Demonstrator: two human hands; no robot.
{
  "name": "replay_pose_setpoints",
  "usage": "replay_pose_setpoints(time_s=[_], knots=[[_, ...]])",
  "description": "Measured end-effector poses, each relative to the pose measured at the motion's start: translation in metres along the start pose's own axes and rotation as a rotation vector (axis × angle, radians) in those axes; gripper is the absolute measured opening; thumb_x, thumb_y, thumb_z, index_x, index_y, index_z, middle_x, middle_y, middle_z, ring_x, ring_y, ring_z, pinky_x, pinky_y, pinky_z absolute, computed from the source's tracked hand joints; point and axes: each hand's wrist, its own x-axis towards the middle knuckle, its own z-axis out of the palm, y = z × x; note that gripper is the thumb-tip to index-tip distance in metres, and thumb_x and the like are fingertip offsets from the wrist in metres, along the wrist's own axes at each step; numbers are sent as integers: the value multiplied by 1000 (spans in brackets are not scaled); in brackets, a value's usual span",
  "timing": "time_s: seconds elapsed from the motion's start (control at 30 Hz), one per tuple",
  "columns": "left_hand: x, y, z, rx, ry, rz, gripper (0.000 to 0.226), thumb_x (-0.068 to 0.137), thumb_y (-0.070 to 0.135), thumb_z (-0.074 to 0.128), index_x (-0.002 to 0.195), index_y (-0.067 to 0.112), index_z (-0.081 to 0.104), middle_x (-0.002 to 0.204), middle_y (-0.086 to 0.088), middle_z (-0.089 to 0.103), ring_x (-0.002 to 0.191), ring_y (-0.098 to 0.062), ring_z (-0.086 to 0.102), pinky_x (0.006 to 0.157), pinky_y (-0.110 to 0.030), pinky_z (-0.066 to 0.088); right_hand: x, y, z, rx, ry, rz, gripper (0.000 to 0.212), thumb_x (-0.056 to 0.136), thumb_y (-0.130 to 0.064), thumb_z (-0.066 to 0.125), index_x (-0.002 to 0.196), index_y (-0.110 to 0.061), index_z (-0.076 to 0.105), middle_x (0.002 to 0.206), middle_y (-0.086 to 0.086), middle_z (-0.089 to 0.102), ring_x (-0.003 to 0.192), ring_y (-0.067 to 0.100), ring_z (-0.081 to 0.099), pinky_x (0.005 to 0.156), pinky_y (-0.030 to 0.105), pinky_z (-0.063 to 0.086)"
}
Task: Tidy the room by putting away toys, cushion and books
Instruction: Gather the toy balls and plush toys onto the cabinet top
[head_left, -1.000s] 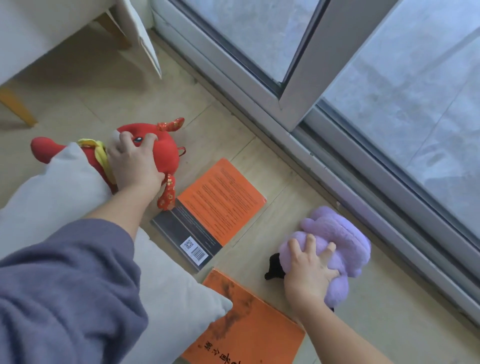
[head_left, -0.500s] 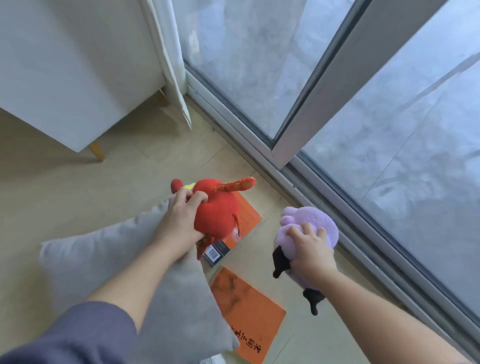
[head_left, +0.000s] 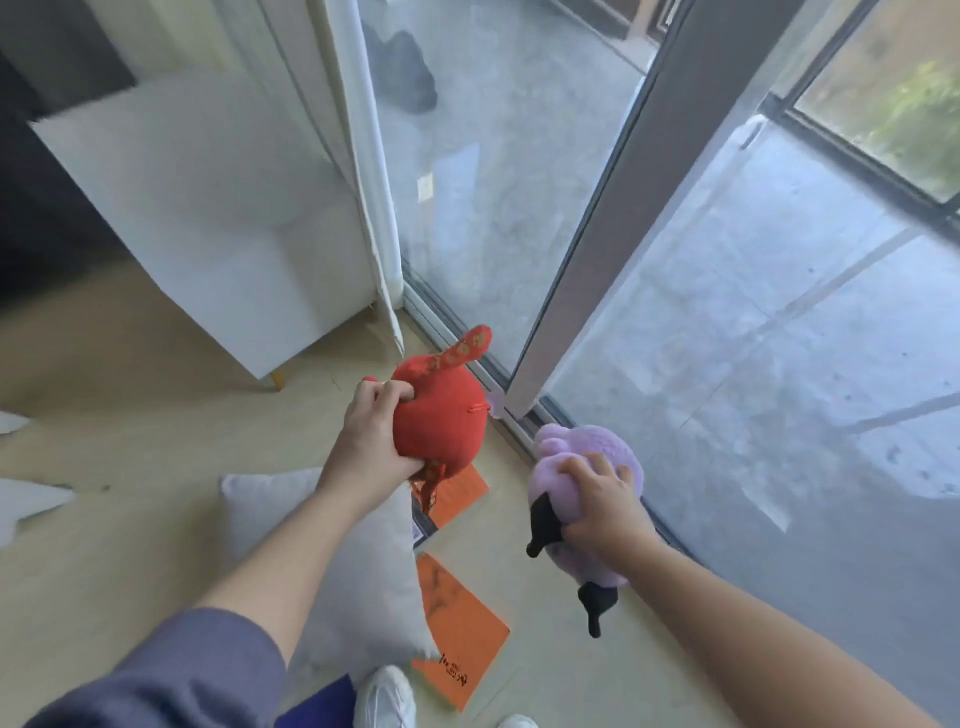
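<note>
Both hands are apart, each gripping one toy clear of the floor. My left hand has fingers and thumb curled round the round red fabric plush toy, held above the far edge of the pale grey square fabric cushion. My right hand clamps the fuzzy purple plush toy with black limbs, to the right of the cushion. One orange softcover book lies on the floor at the cushion's far right corner; a second orange softcover book lies just beside its right edge. My white shoe stands at the cushion's near corner.
</note>
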Motion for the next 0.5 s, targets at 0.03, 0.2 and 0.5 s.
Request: replay_pose_setpoints(time_s=[0.03, 0.2, 0.5], knots=[[-11, 12, -9, 12, -6, 2, 67, 55, 7, 82, 111, 23, 47, 109, 3, 37, 105, -24, 48, 87, -35, 46, -12, -1, -14, 43, 4, -7, 74, 65, -36, 76, 129, -44, 38, 128, -10, 35, 119, 24, 27, 87, 39, 44], [-86, 93, -54, 18, -16, 0, 66, 56, 8, 81, 109, 28, 45, 110, 4, 37, 104, -23, 49, 86, -36, 46, -105, 5, -93, 190, 17, -31, 70, 66, -32, 70, 131, -33, 43, 131, -3, 40, 124, 28, 33, 98, 37, 36], [-198, 206, -91, -58, -66, 84, 68, 58, 5, 80, 115, 23, 46, 115, 3, 37, 101, -16, 46, 84, -24, 36, -268, 34, -152, 663, 28, -22, 59, 59, -22, 67, 115, -33, 50, 101, -6, 62, 92, 11, 61, 80, 38, 57]])
